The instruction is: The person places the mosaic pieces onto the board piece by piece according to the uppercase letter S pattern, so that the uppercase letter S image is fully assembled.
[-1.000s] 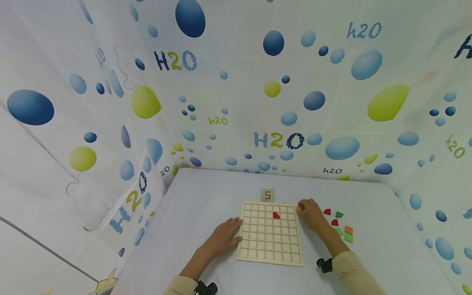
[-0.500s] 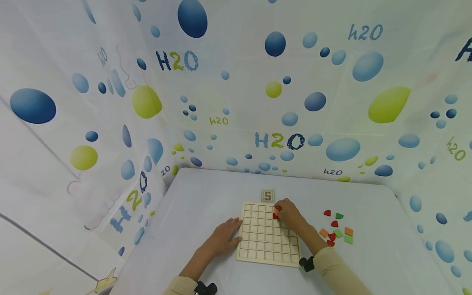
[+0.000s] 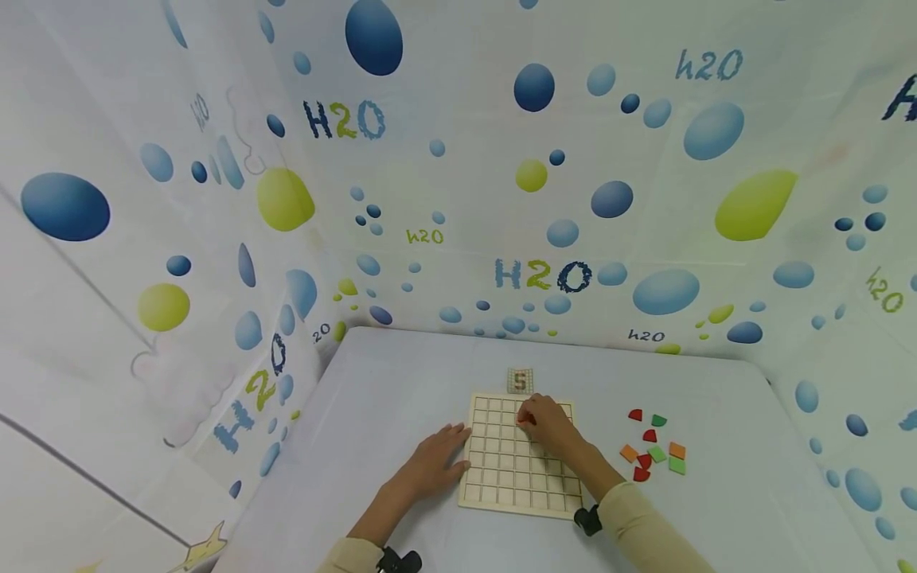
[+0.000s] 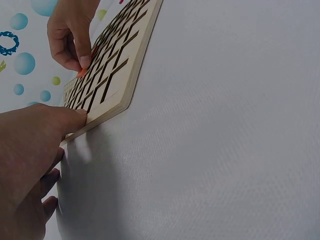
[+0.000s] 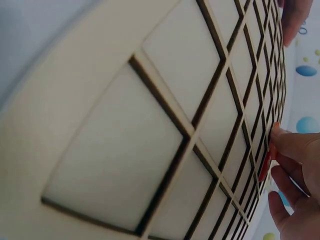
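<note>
Head: right hand (image 3: 548,424) shifted slightly left since last frame, over square pale-wood grid board (image 3: 501,461); right of board, four red quarter-rounds (image 3: 649,436), one dark-green (image 3: 659,420), two orange squares (image 3: 677,450), two light-green (image 3: 677,465). Left wrist: small orange piece (image 4: 81,73) pinched in right hand, beyond left hand (image 4: 27,155), relaxed, thumb on board. Right wrist: red piece (image 5: 264,166) beside it.

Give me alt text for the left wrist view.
A person's right grip pinches a small orange piece at a wooden grid board, while the left grip rests its thumb on the board's edge. A white surface fills most of the right side, and a white backdrop with blue and green dots shows at upper left.
</note>
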Demonstrator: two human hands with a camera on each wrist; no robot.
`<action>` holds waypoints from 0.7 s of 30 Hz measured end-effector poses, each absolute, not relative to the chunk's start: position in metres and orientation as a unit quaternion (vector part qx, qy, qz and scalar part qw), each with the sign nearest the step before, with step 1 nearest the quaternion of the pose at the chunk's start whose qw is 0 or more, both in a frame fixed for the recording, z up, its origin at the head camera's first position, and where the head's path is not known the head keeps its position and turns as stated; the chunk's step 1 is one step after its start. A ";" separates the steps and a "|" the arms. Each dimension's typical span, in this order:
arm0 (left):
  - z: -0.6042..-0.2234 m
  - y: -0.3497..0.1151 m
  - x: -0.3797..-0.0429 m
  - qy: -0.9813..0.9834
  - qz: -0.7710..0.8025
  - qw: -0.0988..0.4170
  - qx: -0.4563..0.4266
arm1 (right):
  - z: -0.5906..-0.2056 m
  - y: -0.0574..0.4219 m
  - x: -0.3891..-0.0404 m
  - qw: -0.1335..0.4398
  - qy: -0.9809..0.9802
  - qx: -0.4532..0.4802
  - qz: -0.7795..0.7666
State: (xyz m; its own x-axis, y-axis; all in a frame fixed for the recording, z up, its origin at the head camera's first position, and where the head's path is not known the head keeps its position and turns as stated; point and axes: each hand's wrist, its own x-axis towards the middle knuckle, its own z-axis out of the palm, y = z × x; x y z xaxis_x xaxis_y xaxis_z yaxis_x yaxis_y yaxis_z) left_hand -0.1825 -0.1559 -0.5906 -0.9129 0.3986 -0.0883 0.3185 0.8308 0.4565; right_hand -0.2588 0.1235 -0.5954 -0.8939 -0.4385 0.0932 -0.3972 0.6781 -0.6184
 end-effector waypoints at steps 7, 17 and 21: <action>-0.591 -0.156 -0.183 0.953 0.218 0.089 0.190 | -0.597 0.124 -0.258 0.001 0.926 -0.236 -0.295; -0.592 -0.156 -0.183 0.953 0.220 0.088 0.189 | -0.594 0.124 -0.257 -0.019 0.931 -0.240 -0.275; -0.594 -0.157 -0.184 0.953 0.219 0.088 0.189 | -0.595 0.124 -0.258 -0.027 0.936 -0.239 -0.258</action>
State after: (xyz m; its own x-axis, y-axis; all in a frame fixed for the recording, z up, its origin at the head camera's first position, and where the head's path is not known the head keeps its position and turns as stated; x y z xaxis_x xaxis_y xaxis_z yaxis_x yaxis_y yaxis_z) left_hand -0.1838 -0.1569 -0.5941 -0.9133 0.3983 -0.0847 0.3214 0.8328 0.4507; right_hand -0.2575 0.1240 -0.5953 -0.8839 -0.4338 0.1749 -0.4621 0.7521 -0.4699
